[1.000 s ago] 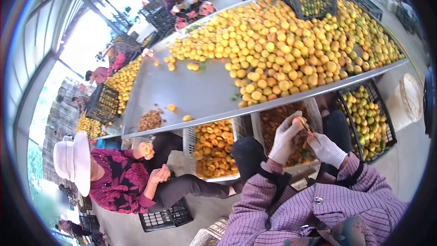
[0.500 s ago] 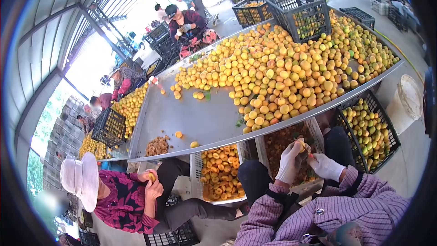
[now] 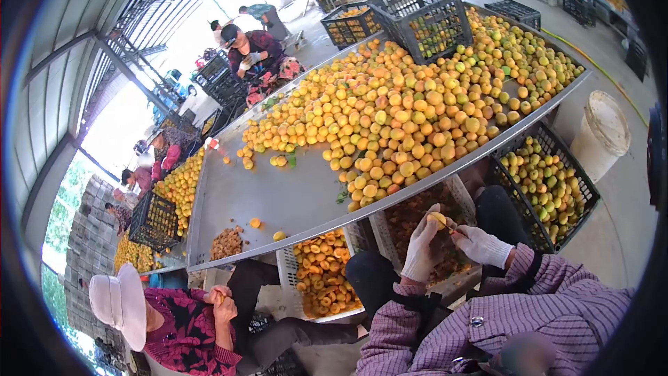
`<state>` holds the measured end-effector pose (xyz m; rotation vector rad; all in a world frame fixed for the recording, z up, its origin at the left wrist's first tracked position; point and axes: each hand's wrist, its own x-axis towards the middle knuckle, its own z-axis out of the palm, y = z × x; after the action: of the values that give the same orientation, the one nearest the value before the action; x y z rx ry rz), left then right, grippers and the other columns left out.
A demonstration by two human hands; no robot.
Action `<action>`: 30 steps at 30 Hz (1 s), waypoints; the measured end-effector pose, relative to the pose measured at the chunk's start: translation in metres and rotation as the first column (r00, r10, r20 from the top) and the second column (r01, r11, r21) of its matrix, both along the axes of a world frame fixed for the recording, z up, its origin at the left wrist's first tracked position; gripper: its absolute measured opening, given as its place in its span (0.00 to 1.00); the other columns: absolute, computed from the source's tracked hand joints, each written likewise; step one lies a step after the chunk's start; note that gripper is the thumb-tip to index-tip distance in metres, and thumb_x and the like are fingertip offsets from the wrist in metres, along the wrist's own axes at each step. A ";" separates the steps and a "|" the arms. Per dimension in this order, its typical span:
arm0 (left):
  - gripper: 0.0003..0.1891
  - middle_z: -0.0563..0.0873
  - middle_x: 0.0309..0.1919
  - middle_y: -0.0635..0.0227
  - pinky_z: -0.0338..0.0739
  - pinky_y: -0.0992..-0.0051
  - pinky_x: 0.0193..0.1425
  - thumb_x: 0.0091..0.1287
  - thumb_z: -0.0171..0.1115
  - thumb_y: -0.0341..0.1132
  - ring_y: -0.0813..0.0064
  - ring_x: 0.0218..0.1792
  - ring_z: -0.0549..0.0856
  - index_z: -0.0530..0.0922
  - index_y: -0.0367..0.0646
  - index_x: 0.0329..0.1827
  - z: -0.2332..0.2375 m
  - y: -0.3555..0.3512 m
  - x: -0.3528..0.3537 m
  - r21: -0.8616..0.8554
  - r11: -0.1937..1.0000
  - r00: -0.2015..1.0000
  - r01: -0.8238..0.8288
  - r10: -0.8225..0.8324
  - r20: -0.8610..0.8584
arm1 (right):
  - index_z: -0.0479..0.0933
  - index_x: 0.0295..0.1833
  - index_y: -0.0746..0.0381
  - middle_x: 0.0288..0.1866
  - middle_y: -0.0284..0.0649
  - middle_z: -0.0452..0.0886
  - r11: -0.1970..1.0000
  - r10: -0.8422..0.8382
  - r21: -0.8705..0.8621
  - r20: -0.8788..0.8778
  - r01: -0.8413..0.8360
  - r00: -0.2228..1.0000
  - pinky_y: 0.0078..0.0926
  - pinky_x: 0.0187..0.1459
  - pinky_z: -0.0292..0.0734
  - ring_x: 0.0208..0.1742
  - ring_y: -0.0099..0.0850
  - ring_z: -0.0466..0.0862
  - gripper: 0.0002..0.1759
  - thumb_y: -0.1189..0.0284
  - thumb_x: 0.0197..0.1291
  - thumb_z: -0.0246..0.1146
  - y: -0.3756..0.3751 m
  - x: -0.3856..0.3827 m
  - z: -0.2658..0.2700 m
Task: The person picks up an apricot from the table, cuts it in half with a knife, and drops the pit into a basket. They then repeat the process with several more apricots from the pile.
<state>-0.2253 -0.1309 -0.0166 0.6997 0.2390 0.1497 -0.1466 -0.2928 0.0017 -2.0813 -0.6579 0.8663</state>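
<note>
In its white glove, my left hand is closed around a yellow apricot, held up between thumb and fingers. My right hand, also gloved, pinches a small thin tool with a reddish part; its tip is close to the apricot and its exact kind is too small to tell. Both hands are above a white crate with brownish fruit pieces or pits. Just beyond them, a metal table bears a large heap of whole apricots.
A white crate of halved apricots stands left of my knees, a black crate of greenish apricots at right near a white bucket. A co-worker in a pale hat sits at left. Pits lie on the table; a black crate stands on it.
The view has shifted, so the table and crates appear further left. My left hand has turned, showing more of the apricot. The neighbouring co-worker's hands have drawn closer together.
</note>
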 end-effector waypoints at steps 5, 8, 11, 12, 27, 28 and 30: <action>0.27 0.84 0.52 0.62 0.77 0.65 0.67 0.80 0.60 0.48 0.64 0.57 0.84 0.72 0.40 0.74 -0.030 -0.007 0.005 -0.010 1.000 1.000 -0.009 0.009 0.011 | 0.76 0.67 0.63 0.53 0.61 0.85 0.999 -0.037 0.013 0.013 0.037 0.999 0.47 0.58 0.79 0.57 0.58 0.85 0.27 0.53 0.79 0.53 0.001 -0.010 -0.006; 0.28 0.84 0.52 0.62 0.75 0.65 0.69 0.80 0.60 0.50 0.64 0.58 0.83 0.73 0.39 0.73 -0.036 -0.015 0.003 -0.286 0.958 1.000 -0.001 -0.007 -0.028 | 0.78 0.60 0.64 0.50 0.61 0.86 0.989 -0.055 -0.135 0.076 0.065 0.996 0.51 0.55 0.81 0.53 0.61 0.86 0.24 0.55 0.79 0.51 0.005 -0.023 -0.011; 0.29 0.84 0.52 0.63 0.75 0.67 0.69 0.79 0.60 0.51 0.66 0.58 0.82 0.73 0.37 0.72 -0.035 -0.017 0.003 -0.283 0.959 1.000 0.007 -0.015 -0.027 | 0.78 0.57 0.65 0.47 0.61 0.87 0.990 -0.073 -0.112 0.091 0.083 0.993 0.52 0.54 0.81 0.51 0.61 0.86 0.24 0.55 0.79 0.51 0.004 -0.022 -0.016; 0.29 0.84 0.52 0.63 0.75 0.67 0.69 0.79 0.60 0.50 0.66 0.58 0.82 0.73 0.36 0.72 -0.027 -0.017 0.001 -0.179 0.984 0.999 0.027 -0.035 -0.040 | 0.78 0.57 0.66 0.47 0.61 0.87 0.994 -0.079 -0.061 0.123 0.087 0.989 0.52 0.54 0.81 0.51 0.60 0.86 0.24 0.55 0.79 0.51 0.003 -0.019 -0.021; 0.28 0.84 0.53 0.62 0.75 0.63 0.69 0.78 0.63 0.49 0.66 0.57 0.82 0.73 0.38 0.71 -0.042 -0.014 0.006 -0.256 0.966 0.999 0.031 -0.038 -0.024 | 0.80 0.58 0.66 0.50 0.61 0.86 0.994 -0.064 -0.084 0.061 0.069 0.996 0.52 0.55 0.81 0.55 0.61 0.85 0.27 0.51 0.78 0.51 0.002 -0.016 -0.020; 0.27 0.84 0.52 0.63 0.75 0.63 0.69 0.78 0.63 0.49 0.66 0.57 0.82 0.74 0.39 0.70 -0.040 -0.013 0.006 -0.266 0.963 0.998 0.041 -0.054 -0.044 | 0.79 0.58 0.66 0.50 0.61 0.86 0.996 -0.036 -0.076 0.091 0.043 0.995 0.52 0.55 0.81 0.54 0.61 0.85 0.28 0.51 0.78 0.51 0.001 -0.013 -0.018; 0.28 0.84 0.53 0.62 0.76 0.63 0.68 0.77 0.64 0.48 0.66 0.56 0.82 0.73 0.38 0.71 -0.035 -0.007 0.003 -0.187 0.981 0.998 0.053 -0.058 -0.020 | 0.80 0.57 0.67 0.50 0.62 0.86 1.000 -0.012 -0.023 0.093 0.014 0.996 0.51 0.56 0.80 0.55 0.61 0.85 0.28 0.51 0.78 0.51 -0.002 -0.004 -0.016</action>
<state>-0.2224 -0.1380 -0.0516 0.5212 0.2544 0.0640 -0.1504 -0.2952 -0.0141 -2.1551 -0.6854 0.7774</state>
